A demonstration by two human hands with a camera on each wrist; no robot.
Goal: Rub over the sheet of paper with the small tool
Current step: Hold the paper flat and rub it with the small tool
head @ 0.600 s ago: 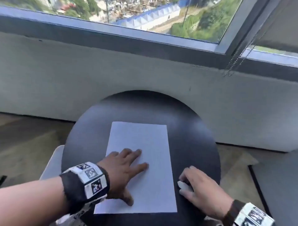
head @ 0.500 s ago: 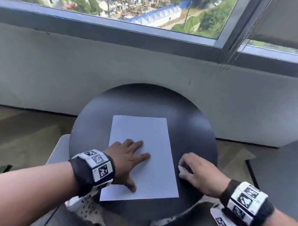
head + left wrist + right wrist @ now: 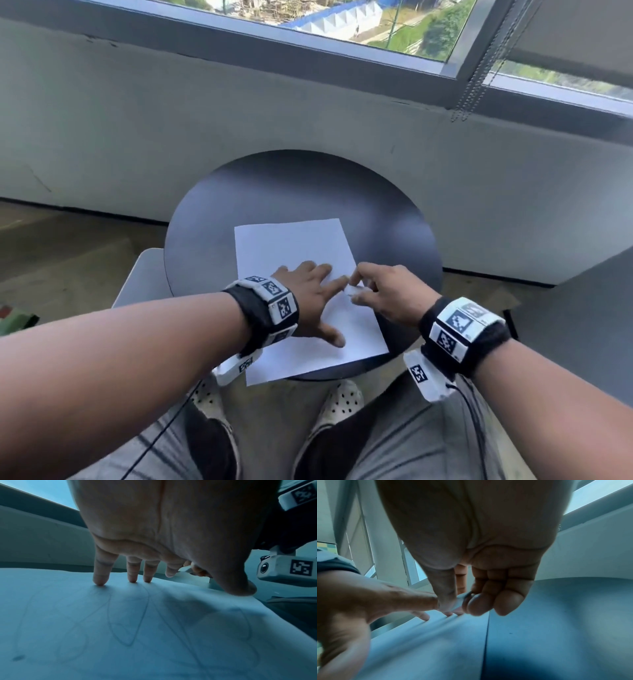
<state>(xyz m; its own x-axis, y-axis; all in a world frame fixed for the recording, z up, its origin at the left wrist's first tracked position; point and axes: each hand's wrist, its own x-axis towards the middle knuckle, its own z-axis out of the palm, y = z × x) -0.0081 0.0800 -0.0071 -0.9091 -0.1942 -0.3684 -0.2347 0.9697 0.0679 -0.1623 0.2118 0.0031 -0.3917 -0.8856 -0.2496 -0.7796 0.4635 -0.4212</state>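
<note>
A white sheet of paper (image 3: 291,246) lies on a round black table (image 3: 394,233). My left hand (image 3: 318,284) presses flat on the sheet, fingers spread and straight; the left wrist view shows the fingertips (image 3: 101,578) on the paper (image 3: 120,628), which carries faint pencil lines. My right hand (image 3: 354,286) pinches a small white tool (image 3: 354,290) between thumb and fingers at the sheet's right edge, close to my left index fingertip. In the right wrist view the tool (image 3: 460,600) is mostly hidden by the thumb, just above the paper (image 3: 428,642).
The table stands against a grey wall under a window, with a blind chain (image 3: 469,89) hanging at the right. A white seat (image 3: 137,284) sits left of the table. My legs and spotted shoes (image 3: 339,407) are below the near rim.
My right hand has carried the tool from the bare table right of the sheet to the sheet's right edge. My left hand stays pressed on the paper. The head view has tilted down.
</note>
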